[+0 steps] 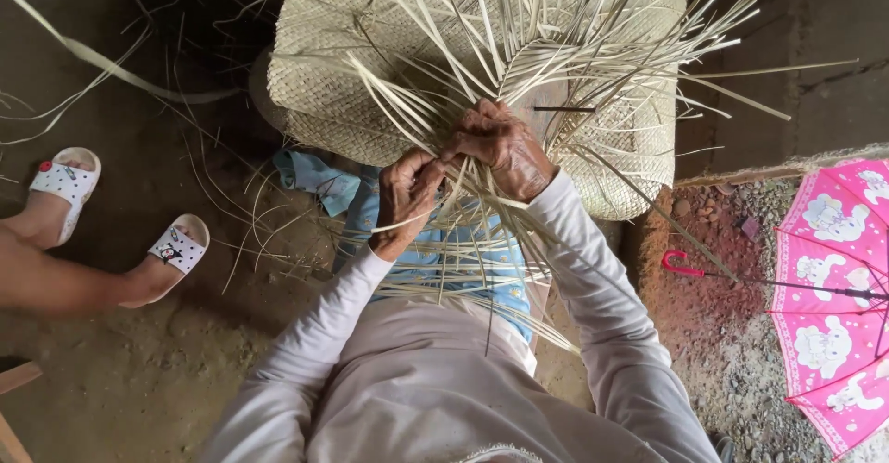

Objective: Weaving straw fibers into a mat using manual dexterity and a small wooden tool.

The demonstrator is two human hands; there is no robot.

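Note:
A pale woven straw mat [324,46] lies ahead of me, with many loose flat strips [519,37] fanning up from its unfinished edge. My left hand [405,194] is closed around a few of these strips low at the weave's edge. My right hand [503,146] presses over the strips just beside it, fingers curled on them. The two hands touch. More strips [463,259] hang down over my lap, across a blue cloth [319,178].
Another person's feet in white sandals [181,245] rest on the dirt floor at left. A pink open umbrella [833,306] with a red hooked handle lies on gravel at right. Stray strips litter the ground at upper left.

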